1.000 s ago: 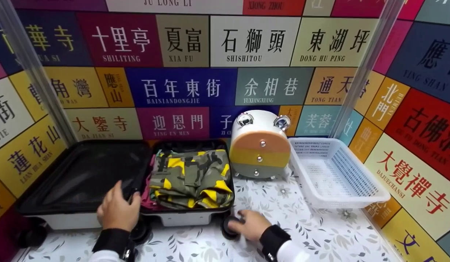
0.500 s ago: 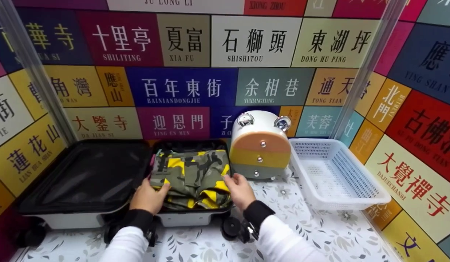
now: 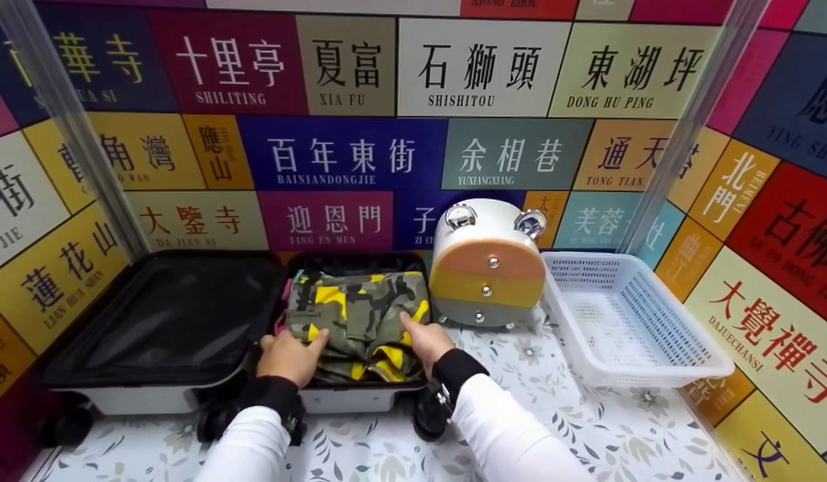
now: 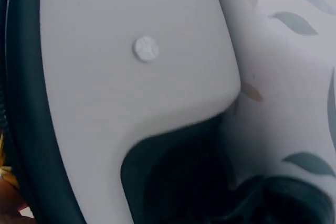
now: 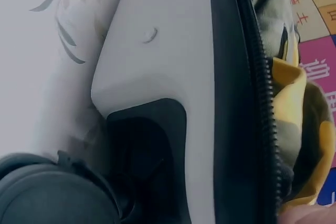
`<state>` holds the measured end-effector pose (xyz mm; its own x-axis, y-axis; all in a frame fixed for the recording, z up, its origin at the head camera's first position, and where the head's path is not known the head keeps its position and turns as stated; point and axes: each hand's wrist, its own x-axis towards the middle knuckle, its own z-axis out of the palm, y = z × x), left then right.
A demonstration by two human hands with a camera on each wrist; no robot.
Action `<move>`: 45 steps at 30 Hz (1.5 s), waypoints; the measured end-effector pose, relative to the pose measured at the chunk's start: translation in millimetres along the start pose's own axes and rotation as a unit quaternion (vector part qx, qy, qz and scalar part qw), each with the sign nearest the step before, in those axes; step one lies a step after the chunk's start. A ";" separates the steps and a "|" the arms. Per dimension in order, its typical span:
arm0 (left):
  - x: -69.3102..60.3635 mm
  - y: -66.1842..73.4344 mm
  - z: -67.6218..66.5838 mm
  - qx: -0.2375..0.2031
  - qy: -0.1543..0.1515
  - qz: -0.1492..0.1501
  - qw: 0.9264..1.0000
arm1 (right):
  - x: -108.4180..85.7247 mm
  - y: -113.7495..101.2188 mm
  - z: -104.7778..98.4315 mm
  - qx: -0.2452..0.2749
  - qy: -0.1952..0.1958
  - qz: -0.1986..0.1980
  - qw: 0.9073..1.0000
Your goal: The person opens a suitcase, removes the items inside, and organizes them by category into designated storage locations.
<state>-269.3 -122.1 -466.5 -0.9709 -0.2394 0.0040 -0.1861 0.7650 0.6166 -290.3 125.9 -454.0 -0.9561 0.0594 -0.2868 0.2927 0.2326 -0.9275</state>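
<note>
Left hand [image 3: 288, 358] and right hand [image 3: 429, 343] lay thumbs on camouflage clothing [image 3: 356, 311], fingers' grip unclear.

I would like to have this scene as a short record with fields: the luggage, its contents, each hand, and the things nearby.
Luggage: suitcase, opened flat
Contents: folded camouflage clothing with yellow patches, in the right half
Left hand: thumb on the clothing's left side; other fingers mostly hidden
Right hand: thumb on its right side; other fingers mostly hidden
Beside suitcase: small cabinet with three coloured bands
Far right: white basket
Surface: white leaf-patterned covering
</note>
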 end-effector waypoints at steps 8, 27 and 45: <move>5.1 3.6 1.4 -0.059 0.015 -0.032 0.998 | 11.0 8.0 7.6 0.057 0.033 -0.005 0.998; 14.3 5.9 12.5 -0.039 0.017 -0.028 0.999 | 15.9 10.3 18.3 -0.035 0.038 -0.043 0.998; -7.0 23.4 -5.3 -0.119 0.058 -0.021 0.991 | -4.8 3.5 2.2 -0.024 0.095 -0.117 0.988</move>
<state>-266.1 -105.7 -447.9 -0.9365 -0.3462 0.0568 -0.1716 0.5932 0.7865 -284.6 124.3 -456.3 -0.9837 0.1795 -0.0104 0.0659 0.3066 -0.9495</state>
